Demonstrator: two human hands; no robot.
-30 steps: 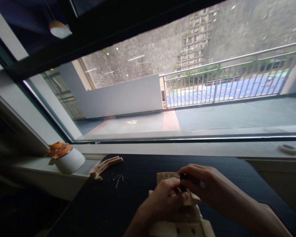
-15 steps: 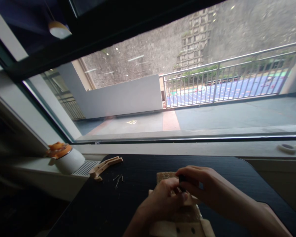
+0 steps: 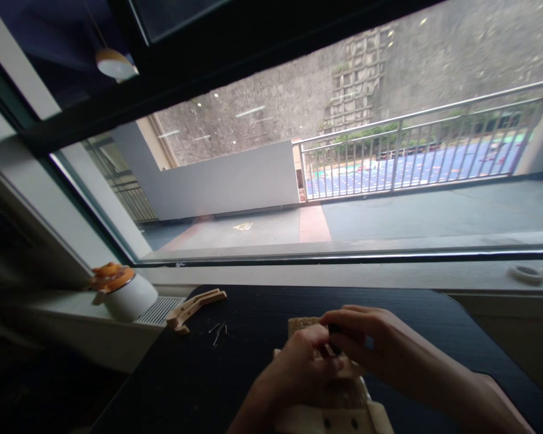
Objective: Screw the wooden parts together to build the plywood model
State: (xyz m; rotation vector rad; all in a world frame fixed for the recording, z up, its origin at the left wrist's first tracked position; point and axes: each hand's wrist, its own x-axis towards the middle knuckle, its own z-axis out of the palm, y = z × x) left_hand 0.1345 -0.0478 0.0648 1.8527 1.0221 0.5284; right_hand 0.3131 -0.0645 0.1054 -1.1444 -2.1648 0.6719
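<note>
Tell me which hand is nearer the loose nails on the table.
Left. The left hand grips the wooden assembly just right of the nails; the right hand, pinching a small dark part, lies farther right, beyond it.

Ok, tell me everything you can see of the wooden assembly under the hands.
The wooden assembly is pale, unpainted wood, lying at the near edge of the black table. Its nearest part is a flat plate with small round holes; a rougher, speckled board end sticks out beyond the fingers. The middle is hidden. The left hand closes over it from the left, and the right hand pinches a small dark part just above it.
</note>
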